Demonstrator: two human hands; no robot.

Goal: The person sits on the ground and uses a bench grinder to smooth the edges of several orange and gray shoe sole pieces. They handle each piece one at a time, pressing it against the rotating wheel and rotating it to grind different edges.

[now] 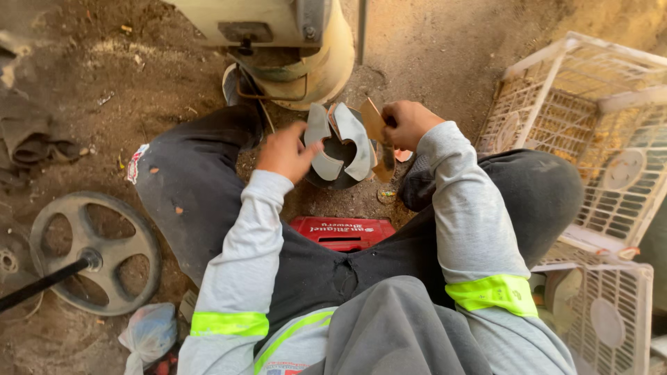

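Note:
I sit on a red plastic crate [342,231], knees apart, looking down at a round metal fan piece with curved grey blades [340,147] resting on the dirt between my legs. My left hand [286,151] grips one blade at its left side. My right hand [405,123] is closed on a flat brownish strip, like a piece of sandpaper or card [379,135], pressed against the right blade. I wear a grey long-sleeved top with yellow-green bands and dark trousers.
A cream-coloured machine housing [292,42] stands just beyond the fan piece. White plastic fan grilles [590,132] are stacked at the right. A spoked metal wheel [94,253] on a dark rod lies at the left, with a plastic bag [149,335] near it.

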